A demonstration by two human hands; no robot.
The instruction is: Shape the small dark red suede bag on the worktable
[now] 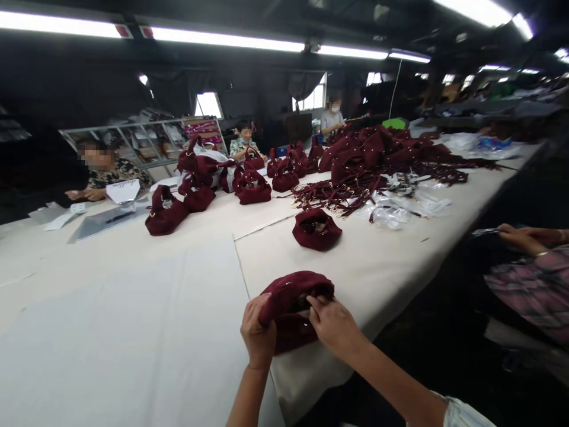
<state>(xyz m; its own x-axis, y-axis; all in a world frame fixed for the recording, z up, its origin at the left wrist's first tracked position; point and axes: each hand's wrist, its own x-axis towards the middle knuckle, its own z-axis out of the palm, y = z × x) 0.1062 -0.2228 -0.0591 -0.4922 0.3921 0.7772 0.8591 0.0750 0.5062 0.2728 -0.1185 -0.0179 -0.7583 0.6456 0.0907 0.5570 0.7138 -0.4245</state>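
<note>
both hands, left hand (258, 335) and right hand (331, 323), clenched on maroon bag (291, 302) near table edge (311, 379); risk: bag slipping off if grip loosens.

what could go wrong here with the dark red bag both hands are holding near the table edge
1. The dark red bag sits close to the near edge of the table; if the left hand or right hand lets go, it might slide off.
2. The right hand's fingers reach into the bag's opening, so they may catch on metal fittings inside.
3. The pile of straps looks tangled; pulling one might drag others.
</note>
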